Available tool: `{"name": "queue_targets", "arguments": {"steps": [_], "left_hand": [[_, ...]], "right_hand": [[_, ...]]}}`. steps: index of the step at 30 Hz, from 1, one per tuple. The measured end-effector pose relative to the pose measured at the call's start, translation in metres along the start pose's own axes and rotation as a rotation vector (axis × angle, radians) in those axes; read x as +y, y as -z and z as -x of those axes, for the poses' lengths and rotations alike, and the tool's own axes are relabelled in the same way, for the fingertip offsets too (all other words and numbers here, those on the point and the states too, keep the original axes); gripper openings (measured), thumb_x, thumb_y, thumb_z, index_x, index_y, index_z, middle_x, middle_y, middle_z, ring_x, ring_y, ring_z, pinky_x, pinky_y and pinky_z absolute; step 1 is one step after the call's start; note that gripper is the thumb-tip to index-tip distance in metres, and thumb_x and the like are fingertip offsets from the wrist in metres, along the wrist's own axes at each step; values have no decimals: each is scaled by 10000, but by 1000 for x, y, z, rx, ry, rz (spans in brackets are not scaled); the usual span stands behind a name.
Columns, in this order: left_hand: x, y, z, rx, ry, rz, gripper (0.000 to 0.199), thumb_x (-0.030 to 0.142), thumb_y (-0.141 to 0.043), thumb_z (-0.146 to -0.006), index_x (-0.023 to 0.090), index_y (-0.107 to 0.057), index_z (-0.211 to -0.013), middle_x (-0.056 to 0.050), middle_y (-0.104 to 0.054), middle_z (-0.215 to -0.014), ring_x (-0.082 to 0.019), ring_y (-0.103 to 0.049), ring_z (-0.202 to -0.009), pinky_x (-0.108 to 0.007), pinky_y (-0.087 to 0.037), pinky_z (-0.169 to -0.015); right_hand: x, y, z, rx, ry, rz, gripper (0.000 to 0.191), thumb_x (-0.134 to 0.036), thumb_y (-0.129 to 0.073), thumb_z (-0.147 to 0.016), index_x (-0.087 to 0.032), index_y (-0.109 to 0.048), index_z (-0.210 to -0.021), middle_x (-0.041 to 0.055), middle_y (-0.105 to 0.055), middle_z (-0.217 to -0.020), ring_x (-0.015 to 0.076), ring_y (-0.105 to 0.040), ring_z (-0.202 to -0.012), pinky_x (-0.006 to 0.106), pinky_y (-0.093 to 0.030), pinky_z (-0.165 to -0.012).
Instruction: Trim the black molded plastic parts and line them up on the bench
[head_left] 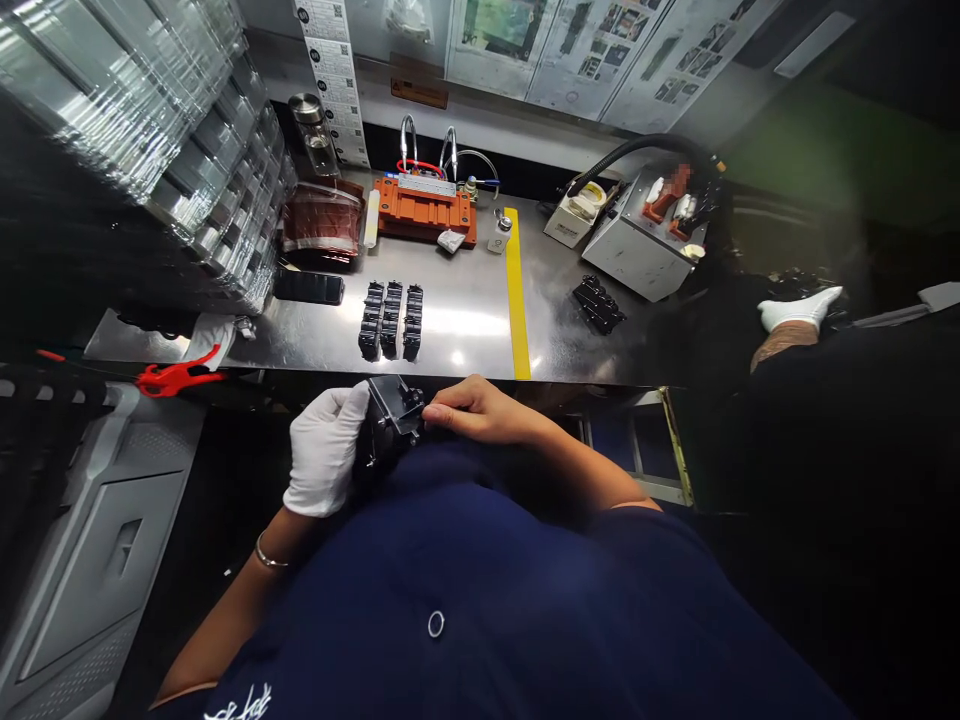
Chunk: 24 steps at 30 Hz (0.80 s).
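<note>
My left hand (324, 450), in a white glove, grips a black plastic part (394, 405) by its left side, close to my body and just off the bench's front edge. My bare right hand (480, 408) has thumb and fingers pinched at the part's right side; whether they hold the part itself or something small there is too fine to tell. Beyond the hands, three rows of black parts (390, 320) lie side by side on the metal bench (465, 345).
An orange fixture (427, 208) stands at the back, with a small bottle (500, 232) beside it. Yellow tape (516, 300) crosses the bench. A phone (309, 287) and wrapped stacked trays (217, 180) are left. Right are black parts (598, 303), a grey machine (641, 235) and another person's gloved hand (801, 308).
</note>
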<state>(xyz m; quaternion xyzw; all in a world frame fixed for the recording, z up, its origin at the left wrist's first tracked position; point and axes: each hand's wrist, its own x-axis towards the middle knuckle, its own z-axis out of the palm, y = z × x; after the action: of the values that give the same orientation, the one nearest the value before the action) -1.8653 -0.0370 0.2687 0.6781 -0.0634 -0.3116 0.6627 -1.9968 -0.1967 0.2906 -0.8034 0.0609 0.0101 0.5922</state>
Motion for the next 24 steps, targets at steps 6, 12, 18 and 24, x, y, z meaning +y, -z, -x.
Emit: {"name": "queue_targets", "arguments": {"steps": [6,12,18,24], "left_hand": [[-4,-2,-2,-1,-60,4,523,655,-801,-636,162,-628,-638,23,-572,-572,-98,-472,-515,-229,-385,-474],[-1,-4,-1,-1,-34,-46,573,710,-788,-596,166,-610,-621,28,-553,-548,-95,-445,-498,-229,-359,-457],[-6,-16,-3,-54,-11,-46,539,677,-790,-631,165,-624,-649,28,-572,-575,-98,-455,-517,-227,-374,-475],[-6,-50,-6,-131,34,-70,547,691,-786,-620,171,-616,-621,28,-567,-549,-102,-446,-503,-237,-369,-468]], "right_hand": [[8,-2,3,39,88,-83,631,-682,-443,-939,-111,-659,-781,2,-560,-631,80,-482,-575,218,-388,-551],[16,-8,4,232,283,416,627,-743,-440,-908,-155,-604,-763,31,-608,-685,113,-533,-634,243,-382,-598],[16,-5,11,260,370,682,621,-677,-448,-944,-183,-437,-567,-18,-465,-570,90,-432,-554,258,-253,-540],[24,13,31,356,288,683,605,-685,-472,-930,-172,-505,-611,-1,-515,-613,97,-465,-590,254,-254,-548]]}}
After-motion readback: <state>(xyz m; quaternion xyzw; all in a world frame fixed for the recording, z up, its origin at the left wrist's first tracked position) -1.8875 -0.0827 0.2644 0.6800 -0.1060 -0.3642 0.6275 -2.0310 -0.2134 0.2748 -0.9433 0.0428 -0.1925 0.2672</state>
